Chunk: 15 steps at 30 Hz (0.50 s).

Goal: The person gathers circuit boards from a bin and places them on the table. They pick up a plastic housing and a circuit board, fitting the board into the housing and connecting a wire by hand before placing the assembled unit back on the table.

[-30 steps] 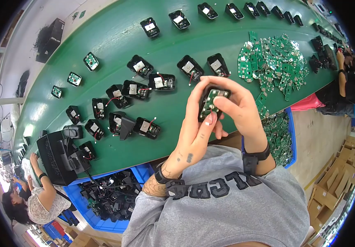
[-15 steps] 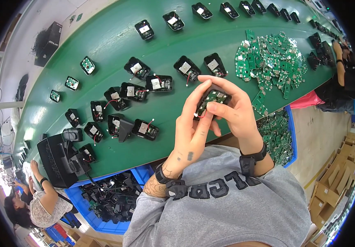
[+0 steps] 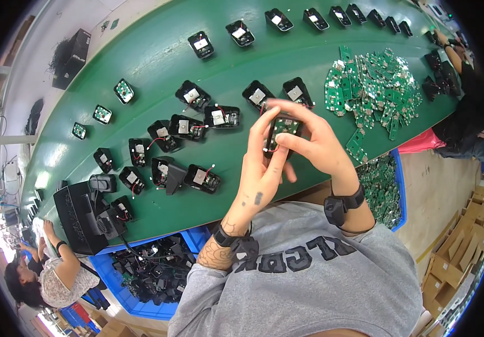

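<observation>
While the left hand (image 3: 260,177) holds a black housing (image 3: 272,135) from its near left side, the right hand (image 3: 319,145) wraps the far right side, thumb on the green circuit board (image 3: 288,127) inside. Both hands closed around the housing, above the green table (image 3: 127,121). Red wire (image 3: 273,150) by the thumbs. Open housings (image 3: 201,178) sit left, loose board pile (image 3: 374,87) right.

Datum is the board pile (image 3: 374,90) on the worktop (image 3: 152,64): casings (image 3: 187,127) spread left of it, another casing row (image 3: 278,20) runs behind and leftward, held casing (image 3: 287,128) sits in the hands (image 3: 322,147) front-left. Board bin (image 3: 401,196) directly in front; parts bin (image 3: 141,308) front, well left; cartons (image 3: 448,261) front-right.
</observation>
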Available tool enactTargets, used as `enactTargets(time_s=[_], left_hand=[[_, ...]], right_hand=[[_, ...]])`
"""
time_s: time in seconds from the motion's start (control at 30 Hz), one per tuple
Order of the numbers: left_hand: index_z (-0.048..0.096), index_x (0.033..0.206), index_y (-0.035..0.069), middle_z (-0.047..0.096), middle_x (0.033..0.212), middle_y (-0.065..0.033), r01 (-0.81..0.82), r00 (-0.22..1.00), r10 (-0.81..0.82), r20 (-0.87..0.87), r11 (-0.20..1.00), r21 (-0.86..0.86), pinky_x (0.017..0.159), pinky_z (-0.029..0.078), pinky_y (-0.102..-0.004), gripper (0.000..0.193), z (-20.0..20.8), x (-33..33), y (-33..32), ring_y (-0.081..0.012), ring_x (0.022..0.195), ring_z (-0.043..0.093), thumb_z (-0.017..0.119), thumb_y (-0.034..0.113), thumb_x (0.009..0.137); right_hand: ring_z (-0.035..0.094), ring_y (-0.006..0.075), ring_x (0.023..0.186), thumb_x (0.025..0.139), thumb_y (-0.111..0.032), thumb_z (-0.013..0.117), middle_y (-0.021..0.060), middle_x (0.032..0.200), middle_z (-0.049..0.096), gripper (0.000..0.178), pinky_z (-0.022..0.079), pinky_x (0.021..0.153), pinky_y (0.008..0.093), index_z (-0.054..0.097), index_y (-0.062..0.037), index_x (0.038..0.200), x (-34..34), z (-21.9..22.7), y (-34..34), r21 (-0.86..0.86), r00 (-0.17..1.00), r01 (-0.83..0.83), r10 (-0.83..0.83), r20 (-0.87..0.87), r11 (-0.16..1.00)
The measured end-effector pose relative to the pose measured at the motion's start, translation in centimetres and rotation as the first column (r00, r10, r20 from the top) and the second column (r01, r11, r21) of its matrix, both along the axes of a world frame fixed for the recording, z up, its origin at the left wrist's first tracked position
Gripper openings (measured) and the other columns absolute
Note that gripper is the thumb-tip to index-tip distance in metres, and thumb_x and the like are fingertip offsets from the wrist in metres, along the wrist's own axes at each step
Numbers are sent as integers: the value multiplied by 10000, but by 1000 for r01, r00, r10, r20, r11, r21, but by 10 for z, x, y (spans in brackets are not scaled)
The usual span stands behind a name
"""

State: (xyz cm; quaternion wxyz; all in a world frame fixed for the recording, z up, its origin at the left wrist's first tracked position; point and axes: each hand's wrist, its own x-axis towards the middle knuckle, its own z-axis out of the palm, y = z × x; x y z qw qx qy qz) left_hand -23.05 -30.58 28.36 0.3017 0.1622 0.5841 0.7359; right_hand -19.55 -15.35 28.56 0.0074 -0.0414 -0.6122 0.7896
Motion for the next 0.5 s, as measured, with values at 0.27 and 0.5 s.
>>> enactTargets(time_s=[0.27, 0.5], left_hand=[[422, 1368, 118, 625, 935, -92, -125, 910, 65, -409, 984, -123, 618, 472, -241, 564, -7, -1, 1, -107, 700, 596, 561, -28, 840], [196, 1372, 144, 581, 1025, -91, 71, 948, -124, 294, 980, 183, 759, 469, -269, 596, 3, -4, -5, -130, 872, 555, 502, 19, 876]], right_hand=[[547, 328, 1160, 678, -143, 761, 38, 1034, 665, 257, 368, 1032, 532, 728, -125, 933, 23, 10, -19, 719, 783, 593, -53, -619, 362], [599, 299, 1037, 875, -151, 599, 45, 824, 673, 223, 346, 1045, 541, 696, -52, 1051, 17, 3, -13, 603, 791, 559, -148, -593, 569]])
